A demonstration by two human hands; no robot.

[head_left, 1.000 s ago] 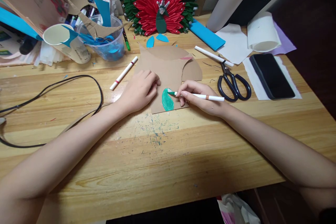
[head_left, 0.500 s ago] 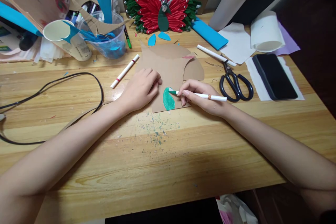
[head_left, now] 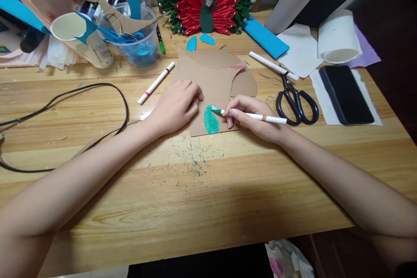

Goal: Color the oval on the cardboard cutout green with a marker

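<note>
A green marker (head_left: 260,117) with a white barrel is pinched in my right hand (head_left: 249,115), its tip touching the upper part of a green painted shape (head_left: 211,120). That shape lies near the front edge of a brown cardboard piece (head_left: 208,63); a small pale patch shows at its top. My left hand (head_left: 178,106) rests on the cardboard's left side, fingers curled together; whether anything is under them is hidden. A white cap-ended pen (head_left: 156,83) lies left of the cardboard.
Black-handled scissors (head_left: 297,105), a white marker (head_left: 273,66) and a phone (head_left: 347,94) lie to the right. A cable (head_left: 125,108) loops at left. Behind stand a paper cup (head_left: 83,41), a plastic tub (head_left: 140,50) and a red-green feathered craft (head_left: 206,2).
The view has shifted slightly. The marker tip has moved a little toward the upper left part of the green shape. My left hand stays on the cardboard.
</note>
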